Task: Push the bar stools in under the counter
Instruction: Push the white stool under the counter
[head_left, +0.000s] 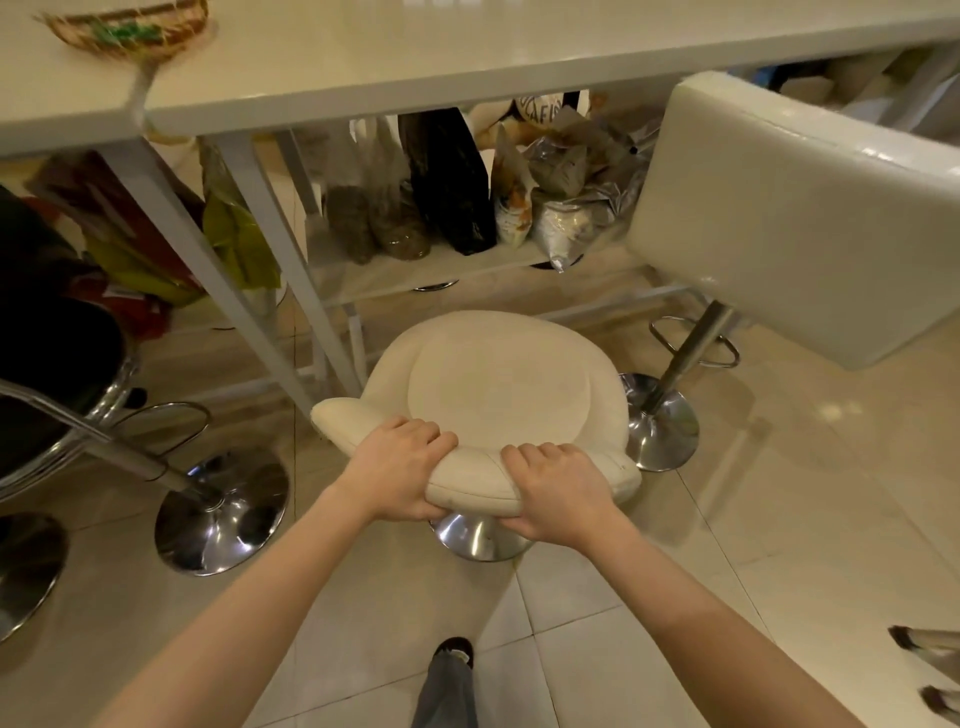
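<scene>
Cream stool (498, 395), worn backrest, both hands gripping

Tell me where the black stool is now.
The black stool stands at the far left of the head view, under the counter, left of the round white stool.

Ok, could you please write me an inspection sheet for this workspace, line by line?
Surface: pale counter above; glossy tiled floor below.
Job's things: round cream stool in the middle, seat not yet under the counter; square white stool on the right; black stool on the left.
Clutter: bags crowded on the low shelf; woven basket on the counter.
Grippers: left hand and right hand, each with a grip on the cream stool's low backrest.
Cables: nothing seen.
Surroundings: white counter legs stand close to the cream stool.
</scene>
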